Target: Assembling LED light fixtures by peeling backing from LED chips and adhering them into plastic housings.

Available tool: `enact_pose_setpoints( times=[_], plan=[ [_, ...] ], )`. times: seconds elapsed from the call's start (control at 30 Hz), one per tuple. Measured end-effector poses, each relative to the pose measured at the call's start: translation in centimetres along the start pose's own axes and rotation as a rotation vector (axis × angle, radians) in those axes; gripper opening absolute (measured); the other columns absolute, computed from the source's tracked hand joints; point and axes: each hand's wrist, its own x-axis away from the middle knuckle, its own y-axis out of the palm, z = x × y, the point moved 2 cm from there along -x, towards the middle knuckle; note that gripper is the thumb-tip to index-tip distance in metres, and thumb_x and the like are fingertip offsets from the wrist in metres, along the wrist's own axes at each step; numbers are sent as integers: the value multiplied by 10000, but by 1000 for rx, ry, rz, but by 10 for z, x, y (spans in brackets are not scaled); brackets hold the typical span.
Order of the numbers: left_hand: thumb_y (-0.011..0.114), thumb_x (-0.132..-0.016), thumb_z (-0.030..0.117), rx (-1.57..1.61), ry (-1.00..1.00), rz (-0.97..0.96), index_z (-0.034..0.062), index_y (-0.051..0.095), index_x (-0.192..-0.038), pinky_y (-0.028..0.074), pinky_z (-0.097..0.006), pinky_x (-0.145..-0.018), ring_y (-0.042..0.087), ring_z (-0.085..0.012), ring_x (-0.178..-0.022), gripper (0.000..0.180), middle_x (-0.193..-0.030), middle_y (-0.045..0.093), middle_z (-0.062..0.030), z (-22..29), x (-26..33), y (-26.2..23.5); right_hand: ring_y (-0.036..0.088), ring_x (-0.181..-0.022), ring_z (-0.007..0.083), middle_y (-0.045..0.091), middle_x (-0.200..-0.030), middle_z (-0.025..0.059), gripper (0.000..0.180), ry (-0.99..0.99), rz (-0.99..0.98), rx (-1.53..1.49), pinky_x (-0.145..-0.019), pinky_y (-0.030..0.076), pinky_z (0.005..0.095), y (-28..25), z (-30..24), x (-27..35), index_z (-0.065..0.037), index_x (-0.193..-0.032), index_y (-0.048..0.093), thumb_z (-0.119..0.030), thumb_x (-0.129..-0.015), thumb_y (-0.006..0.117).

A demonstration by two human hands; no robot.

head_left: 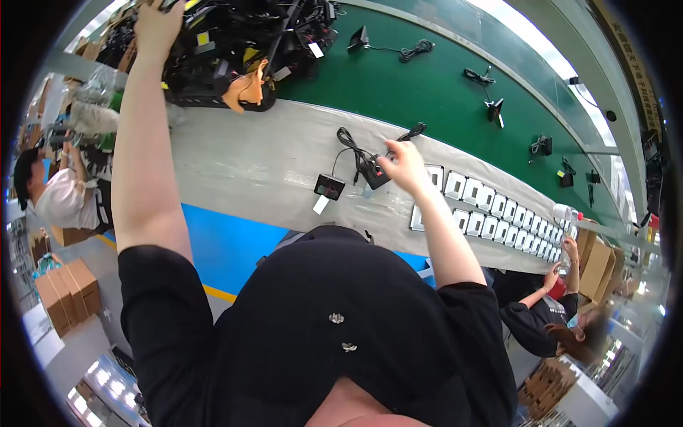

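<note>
Your left hand [158,30] is at the gadget pile [231,32], right hand [405,167] by a cabled black box [373,175]; can't tell if either's pinching.

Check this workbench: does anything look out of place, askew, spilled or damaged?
An orange, cloth-like item hangs loosely over the near rim of the black bin; its bright colour and limp drape look odd there. I can see no spill or damage.
</note>
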Motion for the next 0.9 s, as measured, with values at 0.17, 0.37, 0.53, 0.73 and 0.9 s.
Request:
enact_pose_setpoints(
  times=[0.17,0.37,0.53,0.73,0.9],
  plan=[
    [564,-789,64,39,614,148,25,558,-1009,457,-350,-820,560,-294,-943,223,-990,564,-141,69,128,29,535,-1033,303,540,-1065,152,409,8,78,287,-883,454,383,56,18,-9,-57,-1062,611,-298,-738,680],
    [726,-702,239,-90,472,-1070,162,513,-1222,402,-404,-972,475,-331,-1158,568,-1283,455,-182,56,355,96,598,-866,314,605,-882,137,221,83,79,19,-772,470,401,52,25,-20,-44,-855,652,-247,-771,648],
    [623,-787,185,-62,339,-1209,126,584,-1065,461,-392,-847,555,-305,-997,287,-1067,575,-84,19,399,143,541,-1050,324,504,-1189,109,433,35,201,101,-890,456,396,23,12,-12,-114,-1178,546,-199,-769,658],
    [470,-906,148,744,-619,-1201,119,531,-1211,524,-270,-641,611,-104,-836,312,-999,612,-5,83,348,83,583,-850,167,510,-1111,92,457,-285,196,-308,-720,483,273,-38,-51,53,-132,-1176,555,6,-744,618],
    [439,-949,227,1024,-542,-1153,137,512,-1248,506,-211,-581,607,-84,-826,321,-1033,601,-17,158,331,12,559,-824,197,516,-1036,89,463,-552,221,-343,-680,484,275,-98,-118,121,-111,-1141,571,1,-702,670]
  ],
)
